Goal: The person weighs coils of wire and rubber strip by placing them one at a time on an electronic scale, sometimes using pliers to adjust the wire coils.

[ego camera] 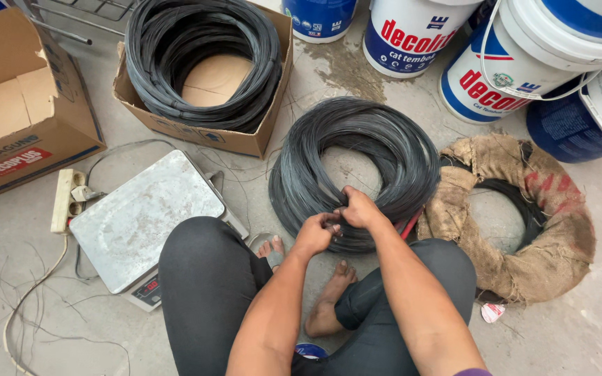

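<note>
**Both hands at the near edge of the wire coil**

While the person sits on the concrete floor (pixel 593 334) with knees spread, both hands meet on the near rim of the dark wire coil (pixel 357 167), which lies flat on the floor directly ahead of the fingertips. The left hand (pixel 315 233) is curled closed, pinching strands at the coil's lower edge; the right hand (pixel 360 209) sits just beside it, touching it, with fingers wrapped over the same bundle of wire. Exactly which strand each finger holds is too fine to tell.

Beyond the fingertips, further off, a second wire coil (pixel 203 56) rests in an open cardboard box (pixel 196 136). To the right of the right hand, close by, a burlap-wrapped coil (pixel 517 209) lies on the floor, and paint buckets (pixel 496 76) stand past it. To the left of the left hand, beyond the knee, sits a flat metal scale (pixel 141 216), with a power strip (pixel 66 198) at its far side and another cardboard box (pixel 22 118) beyond that. Loose wire offcuts (pixel 29 313) lie well apart on the left.

Judging by the grip, handling this wire well calls for keeping one hand firm on the bundle so the turns stay stacked, while the other works a single strand free. Springy wire like this would likely snag or tangle if the grip slackens, so short, controlled pulls near the pinch seem wise.
</note>
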